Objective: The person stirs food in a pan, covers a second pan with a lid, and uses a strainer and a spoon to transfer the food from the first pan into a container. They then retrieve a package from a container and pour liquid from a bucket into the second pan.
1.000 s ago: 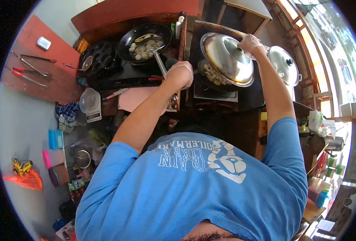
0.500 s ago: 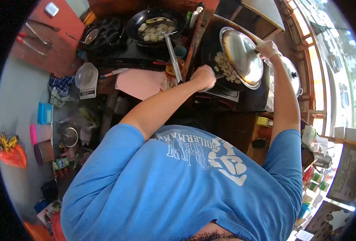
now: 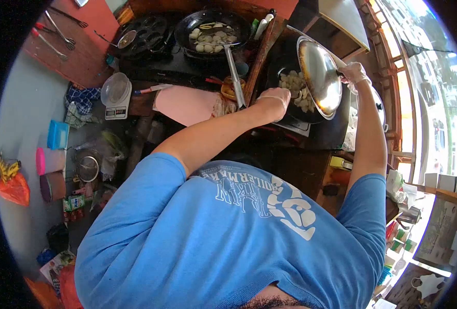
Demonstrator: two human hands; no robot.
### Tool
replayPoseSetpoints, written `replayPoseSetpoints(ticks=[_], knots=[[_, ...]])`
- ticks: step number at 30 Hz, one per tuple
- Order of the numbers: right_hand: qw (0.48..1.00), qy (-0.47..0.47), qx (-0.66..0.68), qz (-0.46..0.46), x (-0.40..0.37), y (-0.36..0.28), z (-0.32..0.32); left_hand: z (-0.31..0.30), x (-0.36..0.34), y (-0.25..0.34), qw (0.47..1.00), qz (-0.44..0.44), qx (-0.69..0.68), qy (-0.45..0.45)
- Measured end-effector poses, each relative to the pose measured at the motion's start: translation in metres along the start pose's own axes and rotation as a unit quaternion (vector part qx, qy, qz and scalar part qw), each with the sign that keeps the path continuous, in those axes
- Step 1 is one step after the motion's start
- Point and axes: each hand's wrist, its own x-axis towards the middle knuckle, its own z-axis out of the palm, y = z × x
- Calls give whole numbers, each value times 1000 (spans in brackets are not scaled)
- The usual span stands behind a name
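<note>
Two hands in clear gloves are at work around the wok, which sits on the stove with pale pieces of food inside it. The right hand is closed around the knob of the big metal lid, which leans steeply over the wok's right side, leaving the left part open to view. The left hand is curled at the wok's near left edge; from where I stand I can't tell whether it grips a handle or a tool.

To my eye, a lid at that slant wants a firm, steady wrist, its open side turned from the bare forearms so any steam or spatter goes elsewhere. The left hand would do well to work low and gently, clear of the hot rim, so no pieces get flicked out.

Left of the wok, past a wooden divider, is a frying pan with more pale pieces, its long handle pointing back towards the person. I'd mind that left elbow near it.
</note>
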Motion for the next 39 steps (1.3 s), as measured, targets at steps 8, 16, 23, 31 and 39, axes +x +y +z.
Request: replayPoseSetpoints(ticks=[8,16,23,31,39], knots=[[998,8,-56,1,-23,-26,-7,16,-10,-10,983,148,106,17],[985,-5,-171,8,-22,-26,-12,28,-13,-28,958,274,52,73],[987,3,-163,-1,-46,-39,-11,26,36,-56,937,241,45,249],[936,-51,-338,-80,-23,-4,4,-19,49,-55,966,145,139,164],[888,-13,-459,-25,-59,-36,11,-45,35,-32,987,-35,136,77]])
